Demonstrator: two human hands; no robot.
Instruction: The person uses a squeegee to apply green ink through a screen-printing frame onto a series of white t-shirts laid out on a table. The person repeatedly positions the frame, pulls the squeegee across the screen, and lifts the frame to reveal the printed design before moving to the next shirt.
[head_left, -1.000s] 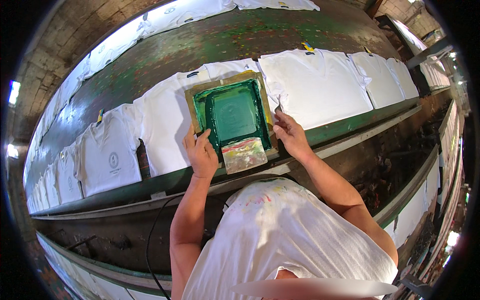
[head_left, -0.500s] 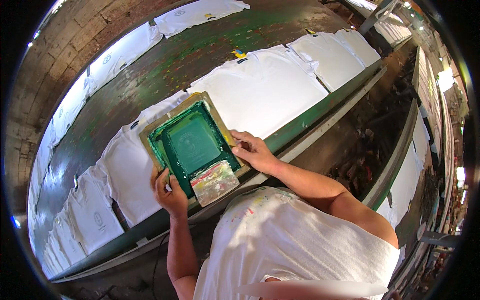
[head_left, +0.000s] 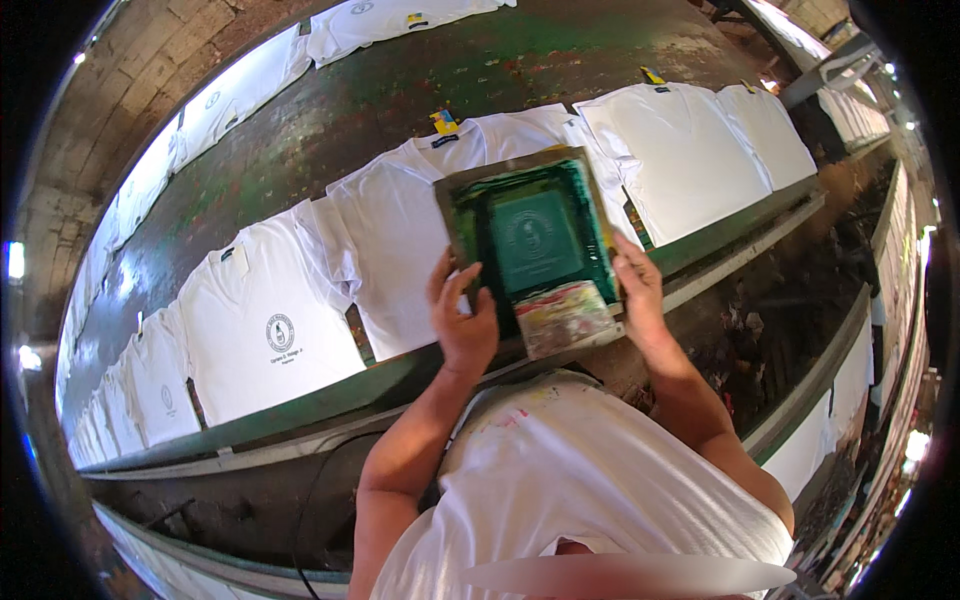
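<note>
printing screen (head_left: 541, 238) between hands | left hand (head_left: 467, 325) gripping lower left edge | right hand (head_left: 640, 288) gripping right edge

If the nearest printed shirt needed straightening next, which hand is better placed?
Probably the left hand: it grips the screen frame on the side nearer the printed shirt, while the right hand grips the far side.
</note>
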